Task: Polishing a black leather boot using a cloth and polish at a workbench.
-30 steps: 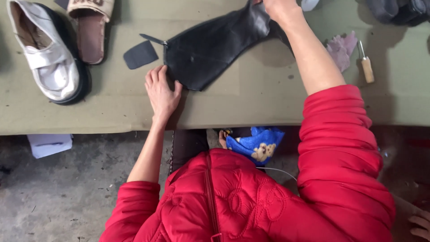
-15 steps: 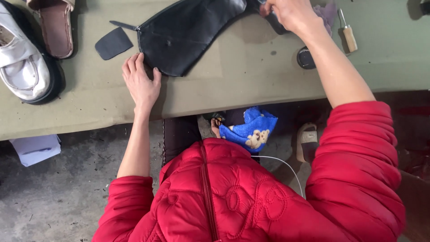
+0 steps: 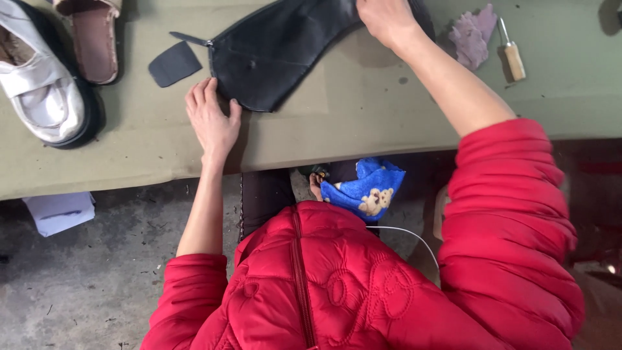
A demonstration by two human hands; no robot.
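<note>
Left hand (image 3: 210, 123) flat and open on the olive table (image 3: 363, 123), fingers spread, fingertips touching the lower edge of the black leather piece (image 3: 278, 55); right hand (image 3: 387, 21) closed down on the upper end of that same piece, holding it against the table near the far edge. Just beyond the left fingertips, a small dark patch (image 3: 175, 63); farther left, a brown sandal (image 3: 94, 42) and a white shoe (image 3: 42, 84). Right of the right hand, a crumpled pale purple rag (image 3: 473, 35) and a wooden-handled tool (image 3: 512, 52); below the table edge, a red quilted jacket (image 3: 363, 285) and a blue cloth (image 3: 366, 191).
</note>
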